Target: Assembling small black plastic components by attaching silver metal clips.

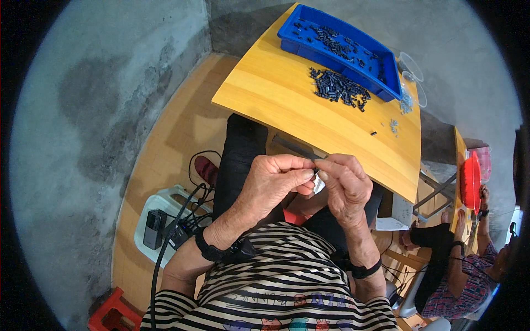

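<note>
My left hand (pixel 276 179) and my right hand (pixel 346 186) meet in front of my body, just off the near edge of the wooden table (pixel 276 94). Thumb and forefinger of each are pinched on a small black part (pixel 316 170), mostly covered by the fingertips. On the tabletop beyond lies a heap of short black cylindrical parts (pixel 339 88). Closer to me on the right are one loose black part (pixel 374 133) and a few tiny clear pieces (pixel 393 127).
A blue tray (pixel 339 65) with more black parts stands at the table's far side, beside clear pieces (pixel 406 102) and clear round containers (pixel 411 66). A pale stool (pixel 148 215) with black devices and cables is at left. A co-worker (pixel 464 276) sits at right near a red basket (pixel 471 182).
</note>
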The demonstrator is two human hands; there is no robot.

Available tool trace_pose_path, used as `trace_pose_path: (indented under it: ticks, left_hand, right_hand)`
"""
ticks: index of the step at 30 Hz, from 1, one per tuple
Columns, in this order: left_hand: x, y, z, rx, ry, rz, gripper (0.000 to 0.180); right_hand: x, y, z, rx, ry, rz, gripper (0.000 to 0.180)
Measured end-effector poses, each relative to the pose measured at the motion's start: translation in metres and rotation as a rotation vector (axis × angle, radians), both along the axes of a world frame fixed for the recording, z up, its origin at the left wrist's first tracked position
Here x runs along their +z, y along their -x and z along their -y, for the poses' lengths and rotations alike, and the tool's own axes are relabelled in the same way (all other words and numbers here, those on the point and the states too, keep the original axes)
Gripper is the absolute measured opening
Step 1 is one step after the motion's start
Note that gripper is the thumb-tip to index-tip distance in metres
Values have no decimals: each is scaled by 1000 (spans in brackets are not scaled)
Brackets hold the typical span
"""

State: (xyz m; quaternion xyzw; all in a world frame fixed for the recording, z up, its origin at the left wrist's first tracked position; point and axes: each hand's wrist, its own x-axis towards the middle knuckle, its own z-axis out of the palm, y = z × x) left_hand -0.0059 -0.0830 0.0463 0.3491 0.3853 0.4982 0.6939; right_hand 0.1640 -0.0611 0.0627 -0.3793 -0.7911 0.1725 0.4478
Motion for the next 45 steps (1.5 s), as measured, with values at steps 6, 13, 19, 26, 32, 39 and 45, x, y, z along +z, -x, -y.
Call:
trace_pose_path:
  ticks: [6,13,19,26,32,39,45]
  left_hand:
    - [0,-1,0,43,-10,22,20]
    - [-7,-5,-6,34,8,-71,20]
    - [1,-9,-5,110,-207,-156,15]
    - [-5,-12,-3,149,-384,-300,12]
    - [-6,-12,-3,174,-438,-358,11]
    - [-8,-17,-5,236,-443,-386,8]
    - [-10,-17,-10,237,-449,-415,8]
  right_hand:
    - [-3,3,-2,27,-136,91,25]
    - [-11,2,-4,18,-139,78,19]
    - [-12,-3,3,149,634,-585,15]
    - [-6,-3,2,142,859,-717,12]
    - [-6,-3,1,133,875,-695,11]
    - [-12,2,1,122,665,-554,9]
    - [-17,2,0,110,673,-504,9]
